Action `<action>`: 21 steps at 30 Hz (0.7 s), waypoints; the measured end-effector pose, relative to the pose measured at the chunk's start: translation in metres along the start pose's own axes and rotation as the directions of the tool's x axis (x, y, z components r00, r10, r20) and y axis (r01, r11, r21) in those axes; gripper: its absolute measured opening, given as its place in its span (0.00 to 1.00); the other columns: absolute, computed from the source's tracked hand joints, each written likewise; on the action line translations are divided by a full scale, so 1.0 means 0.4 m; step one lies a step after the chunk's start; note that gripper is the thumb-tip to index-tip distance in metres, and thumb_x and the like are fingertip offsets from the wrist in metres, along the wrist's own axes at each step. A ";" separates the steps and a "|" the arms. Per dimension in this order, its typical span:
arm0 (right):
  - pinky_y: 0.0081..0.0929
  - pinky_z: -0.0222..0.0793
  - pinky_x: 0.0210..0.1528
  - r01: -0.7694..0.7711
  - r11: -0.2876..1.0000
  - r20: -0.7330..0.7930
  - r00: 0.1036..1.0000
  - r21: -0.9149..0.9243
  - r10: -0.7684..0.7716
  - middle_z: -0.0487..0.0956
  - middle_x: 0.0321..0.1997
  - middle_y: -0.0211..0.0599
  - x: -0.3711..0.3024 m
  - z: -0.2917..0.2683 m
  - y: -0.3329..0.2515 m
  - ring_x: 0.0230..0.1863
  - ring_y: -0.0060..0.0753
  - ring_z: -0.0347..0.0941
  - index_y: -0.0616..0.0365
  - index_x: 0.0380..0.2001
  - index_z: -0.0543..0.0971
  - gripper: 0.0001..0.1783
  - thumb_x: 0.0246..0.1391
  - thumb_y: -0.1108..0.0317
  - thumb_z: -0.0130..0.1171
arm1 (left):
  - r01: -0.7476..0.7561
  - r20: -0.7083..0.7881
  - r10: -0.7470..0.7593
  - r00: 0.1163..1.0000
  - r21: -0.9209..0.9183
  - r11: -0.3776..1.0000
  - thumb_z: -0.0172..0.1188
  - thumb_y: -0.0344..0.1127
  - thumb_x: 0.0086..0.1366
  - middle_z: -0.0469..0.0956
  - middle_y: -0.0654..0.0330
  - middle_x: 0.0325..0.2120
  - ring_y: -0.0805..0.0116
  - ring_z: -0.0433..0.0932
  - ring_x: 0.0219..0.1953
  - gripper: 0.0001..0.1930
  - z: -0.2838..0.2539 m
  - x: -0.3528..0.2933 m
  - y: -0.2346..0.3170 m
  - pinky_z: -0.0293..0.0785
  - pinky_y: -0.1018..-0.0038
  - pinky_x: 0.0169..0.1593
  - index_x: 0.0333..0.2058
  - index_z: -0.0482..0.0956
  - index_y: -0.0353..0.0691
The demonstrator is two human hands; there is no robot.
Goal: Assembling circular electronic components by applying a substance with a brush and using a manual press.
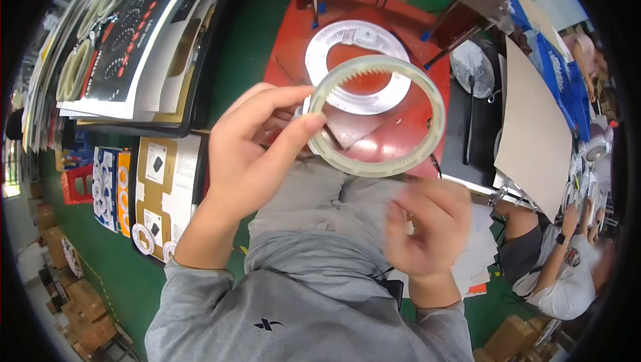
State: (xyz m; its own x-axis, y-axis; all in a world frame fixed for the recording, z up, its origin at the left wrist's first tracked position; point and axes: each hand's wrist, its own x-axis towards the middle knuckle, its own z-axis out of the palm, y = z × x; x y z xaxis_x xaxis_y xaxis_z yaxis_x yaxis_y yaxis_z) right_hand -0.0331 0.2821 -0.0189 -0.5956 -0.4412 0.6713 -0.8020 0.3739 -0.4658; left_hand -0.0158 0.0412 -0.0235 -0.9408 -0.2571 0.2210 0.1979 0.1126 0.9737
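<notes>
Left hand [257,145]: grip closed, thumb and forefinger pinching the left side of a translucent, pale ring [437,118]. Other fingers curl behind. The ring is held up over the near part of the red bench [287,42], toward its near edge, with its opening facing the wearer's head. Small teeth run along the upper inner wall; ribs show along the lower one.

Right hand [431,225]: blurred, below the ring and apart from it, in front of the bench's near edge. Fingers are bent inward toward the thumb; cannot tell whether anything small sits between them.

On the bench, a flat white ring [320,48] lies behind the held one, partly covered by it in this view. Metal legs with blue feet stand toward the far edge and by the right edge.

Beyond the bench's right edge, a dark surface [457,142] carries a round grey plate [471,62] and a long black rod [469,122]. A tan board [534,128] leans farther right.

Beyond the left edge: a thick stack of printed sheets [127,48], and lower down, brown-and-white packaging [163,188]. Green floor [257,28] between stack and bench. Far right, another person in a white shirt [567,292].
</notes>
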 end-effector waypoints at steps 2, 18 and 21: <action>0.39 0.72 0.48 0.007 0.999 0.020 1.000 -0.052 -0.006 0.78 0.43 0.38 0.063 0.070 0.001 0.44 0.46 0.76 0.57 0.47 0.83 0.22 0.46 0.74 0.76 | 0.122 -0.017 -0.129 0.992 -0.214 0.969 0.68 0.26 0.71 0.83 0.60 0.38 0.78 0.82 0.39 0.15 0.022 0.032 -0.023 0.80 0.81 0.41 0.53 0.80 0.27; 0.42 0.71 0.51 -0.045 0.979 0.252 0.963 -0.200 0.096 0.78 0.39 0.37 0.252 0.108 0.123 0.46 0.46 0.71 0.58 0.36 0.87 0.13 0.45 0.72 0.77 | -0.007 -0.149 0.061 0.987 0.336 0.942 0.69 0.33 0.69 0.82 0.54 0.30 0.67 0.83 0.30 0.11 0.028 0.150 -0.053 0.79 0.73 0.36 0.35 0.79 0.30; 0.41 0.72 0.52 -0.031 0.968 0.312 0.944 -0.248 0.110 0.77 0.40 0.37 0.255 0.092 0.128 0.47 0.46 0.71 0.58 0.37 0.87 0.13 0.46 0.72 0.76 | -0.139 -0.093 0.188 0.978 0.387 0.912 0.68 0.29 0.68 0.81 0.54 0.32 0.66 0.82 0.33 0.07 0.008 0.130 -0.072 0.79 0.73 0.38 0.36 0.82 0.31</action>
State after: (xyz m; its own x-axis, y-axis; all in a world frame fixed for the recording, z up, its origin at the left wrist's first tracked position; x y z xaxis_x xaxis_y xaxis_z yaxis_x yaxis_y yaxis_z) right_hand -0.1366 0.2262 0.0045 -0.6643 -0.6297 0.4028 -0.7471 0.5776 -0.3290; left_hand -0.0714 0.0275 -0.0401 -0.8572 -0.3192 0.4042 0.2045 0.5094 0.8359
